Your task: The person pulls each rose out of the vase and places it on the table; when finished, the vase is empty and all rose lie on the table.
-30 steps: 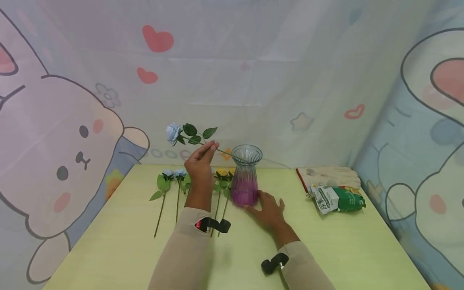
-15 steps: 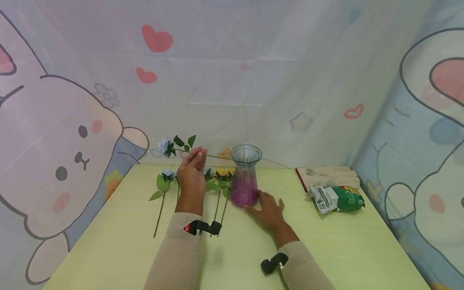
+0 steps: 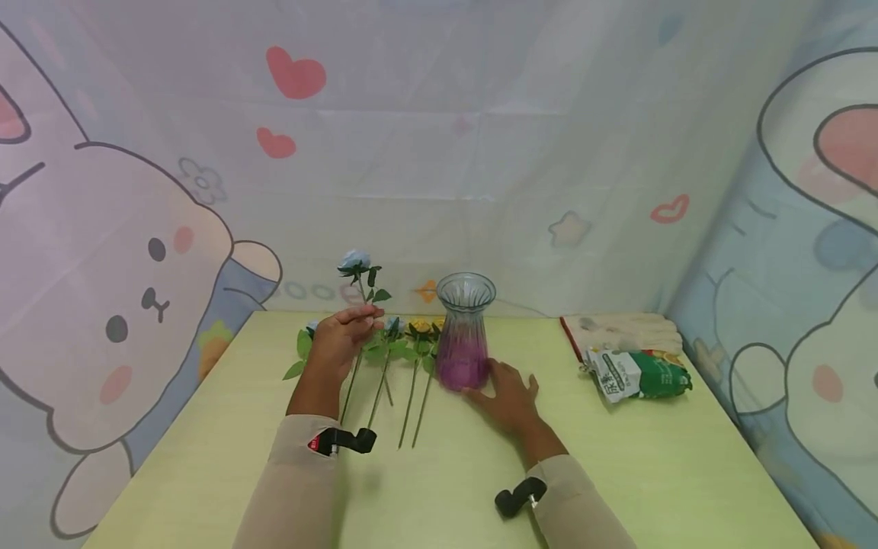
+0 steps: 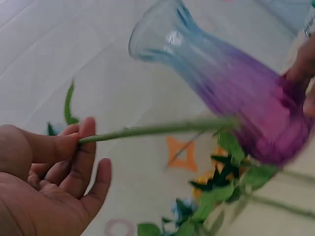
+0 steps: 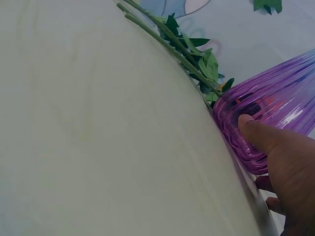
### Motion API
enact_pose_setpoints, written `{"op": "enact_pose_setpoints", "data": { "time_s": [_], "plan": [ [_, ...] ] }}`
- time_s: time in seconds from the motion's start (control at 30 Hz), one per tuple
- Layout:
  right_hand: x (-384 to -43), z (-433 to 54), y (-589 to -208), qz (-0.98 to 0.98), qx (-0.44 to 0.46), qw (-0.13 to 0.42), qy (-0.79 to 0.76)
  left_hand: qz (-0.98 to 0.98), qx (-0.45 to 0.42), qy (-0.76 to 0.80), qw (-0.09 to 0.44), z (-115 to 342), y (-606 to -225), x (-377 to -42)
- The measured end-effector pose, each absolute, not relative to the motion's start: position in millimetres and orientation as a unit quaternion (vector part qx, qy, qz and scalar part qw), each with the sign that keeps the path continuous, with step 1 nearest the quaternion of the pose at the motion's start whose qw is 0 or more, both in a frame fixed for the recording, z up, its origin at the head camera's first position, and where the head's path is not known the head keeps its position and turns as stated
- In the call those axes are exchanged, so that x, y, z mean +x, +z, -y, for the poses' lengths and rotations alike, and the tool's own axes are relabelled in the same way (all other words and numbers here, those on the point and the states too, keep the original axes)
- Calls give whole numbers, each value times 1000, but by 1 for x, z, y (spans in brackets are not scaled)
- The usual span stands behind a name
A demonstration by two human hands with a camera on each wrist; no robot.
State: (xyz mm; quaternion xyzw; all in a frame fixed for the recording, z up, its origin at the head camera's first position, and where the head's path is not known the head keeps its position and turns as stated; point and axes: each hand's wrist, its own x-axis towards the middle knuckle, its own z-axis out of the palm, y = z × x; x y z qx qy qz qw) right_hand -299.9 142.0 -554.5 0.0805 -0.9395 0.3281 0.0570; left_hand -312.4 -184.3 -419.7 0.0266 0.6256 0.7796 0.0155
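My left hand (image 3: pixel 343 343) pinches the green stem (image 4: pixel 157 130) of a pale blue artificial rose (image 3: pixel 354 261) between thumb and fingertips. The bloom points up above the hand, with the stem below. To its right stands a ribbed glass vase (image 3: pixel 464 335), clear blue at its flared mouth and purple at the base. My right hand (image 3: pixel 506 398) holds the vase low down, its thumb (image 5: pixel 253 129) against the purple glass in the right wrist view. No stem shows inside the vase.
Yellow roses (image 3: pixel 420 328) and further blue roses (image 3: pixel 395 326) lie on the pale yellow table (image 3: pixel 439 496), left of the vase. At the right lie a green and white packet (image 3: pixel 638 377) and a cream glove (image 3: pixel 627 334). A printed cloth (image 3: pixel 439 152) hangs behind.
My left hand has moved left and down, drawing the rose's stem away from the vase's rim. The rose has swung from nearly level to upright. The right hand and vase have stayed put.
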Motion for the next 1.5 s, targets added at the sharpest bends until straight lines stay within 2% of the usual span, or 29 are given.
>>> {"op": "enact_pose_setpoints", "data": {
  "time_s": [0.2,0.6,0.93,1.13,1.5],
  "plan": [
    [-300,-141,-556,941,79,51,326,-742,45,666,53,216,-429,-308],
    [-303,-141,-561,939,83,65,328,-825,-31,561,60,284,-440,-306],
    [-306,-144,-562,941,77,59,323,-832,-99,544,39,326,-456,-306],
    [-306,-143,-561,941,78,54,326,-831,-133,539,35,337,-464,-307],
    [-305,-144,-558,940,79,53,329,-879,-156,450,-11,336,-486,-306]
  ]
}}
